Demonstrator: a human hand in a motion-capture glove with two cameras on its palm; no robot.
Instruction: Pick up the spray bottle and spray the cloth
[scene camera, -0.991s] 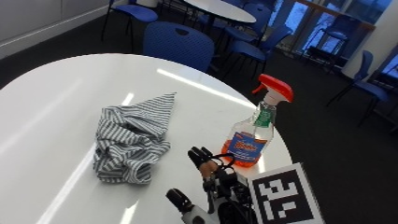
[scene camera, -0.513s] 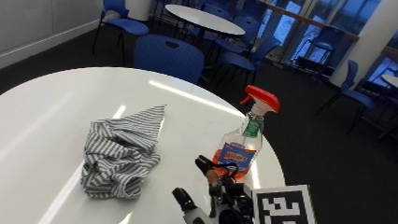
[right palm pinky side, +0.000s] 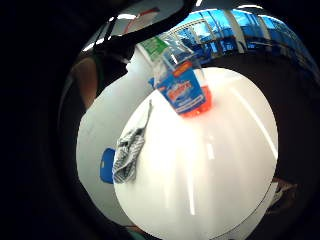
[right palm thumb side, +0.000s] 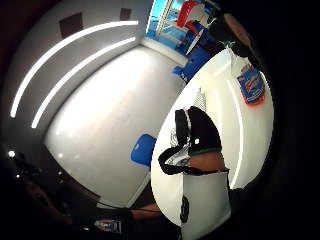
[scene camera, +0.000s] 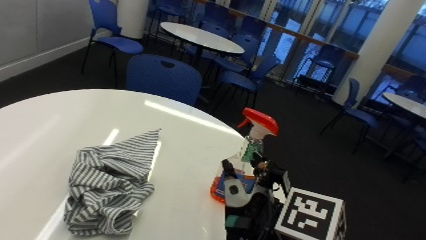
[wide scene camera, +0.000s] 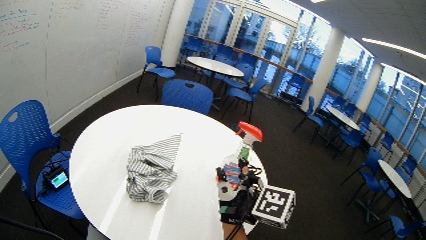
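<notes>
Looks like very early days on this one, basically the reach-in stage. Got the spray bottle (scene camera: 253, 144) standing upright on the white round table (scene camera: 66, 115), right near the edge closest to the person, red trigger head on top and orange liquid low in the base. Can see the gloved right hand (scene camera: 247, 194) just in front of the bottle's lower half, close enough to overlap it in the outside view. Hard to call it a grip though: going by the little finger side palm view, seeing the whole bottle sitting on the tabletop with nothing wrapped round it, and in the thumb side view seeing black-gloved fingers (right palm thumb side: 202, 131) stretched out and apart rather than curled. So calling the hand spread, near the bottle, not clamped on it, and can't say for sure whether touching or just shy of it. Then the striped cloth (scene camera: 110, 182), lying crumpled in a heap further in on the table, well apart from the bottle. Can't spot any wet patch on it, for what that's worth. So pretty much everything left to do, as a guess: close round the bottle, lift, aim the nozzle toward the cloth, squeeze the trigger.
</notes>
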